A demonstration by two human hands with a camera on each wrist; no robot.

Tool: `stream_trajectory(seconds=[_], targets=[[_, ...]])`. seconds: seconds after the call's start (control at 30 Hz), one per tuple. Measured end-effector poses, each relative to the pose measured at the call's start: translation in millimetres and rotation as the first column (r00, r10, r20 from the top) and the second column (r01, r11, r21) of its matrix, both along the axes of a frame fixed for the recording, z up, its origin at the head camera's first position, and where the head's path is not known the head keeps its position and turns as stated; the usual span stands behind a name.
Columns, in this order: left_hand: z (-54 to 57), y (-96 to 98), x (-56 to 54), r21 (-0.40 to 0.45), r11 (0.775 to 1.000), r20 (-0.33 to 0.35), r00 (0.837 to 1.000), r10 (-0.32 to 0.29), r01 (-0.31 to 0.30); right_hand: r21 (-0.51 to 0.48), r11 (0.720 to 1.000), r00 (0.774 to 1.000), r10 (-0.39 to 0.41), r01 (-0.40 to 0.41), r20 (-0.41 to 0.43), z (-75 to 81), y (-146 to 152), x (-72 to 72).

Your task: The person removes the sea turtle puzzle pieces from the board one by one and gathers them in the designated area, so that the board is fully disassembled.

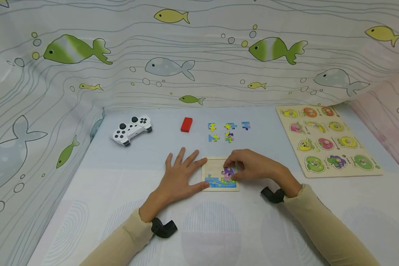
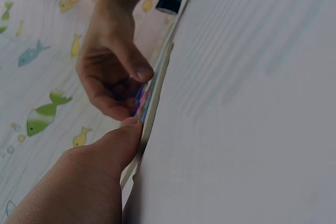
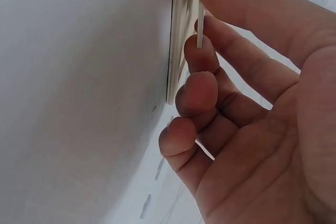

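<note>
A small wooden puzzle board (image 1: 216,163) lies on the table, with blue and green pieces (image 1: 214,183) along its lower part. My left hand (image 1: 177,177) has its fingers spread, its thumb and index fingertip touching the board's left side. My right hand (image 1: 254,165) is over the board's right side and pinches a purple puzzle piece (image 1: 228,171) between thumb and fingers. The held piece (image 3: 200,27) appears edge-on in the right wrist view, tilted off the board. Its far part is hidden by my fingers.
Several loose puzzle pieces (image 1: 230,126) lie behind the board. A red block (image 1: 186,125) and a white game controller (image 1: 132,130) are to their left. At the right lies a wooden fruit puzzle board (image 1: 329,140). A fish-patterned cloth (image 1: 216,48) rises behind the table.
</note>
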State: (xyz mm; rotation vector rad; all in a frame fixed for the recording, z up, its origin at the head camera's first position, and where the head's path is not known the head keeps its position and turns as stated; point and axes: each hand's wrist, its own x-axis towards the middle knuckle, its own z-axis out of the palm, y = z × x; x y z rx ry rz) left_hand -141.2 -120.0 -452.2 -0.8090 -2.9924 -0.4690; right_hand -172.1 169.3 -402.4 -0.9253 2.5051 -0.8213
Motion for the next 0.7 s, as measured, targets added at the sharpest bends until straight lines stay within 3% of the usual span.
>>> stream_trajectory(seconds=[0.7], targets=[[0.9, 0.7, 1.1, -0.002, 1.000, -0.007, 1.000, 0.003, -0.003, -0.020, 1.000, 0.999, 0.010, -0.011, -0.030, 0.7, 2.8, -3.0]])
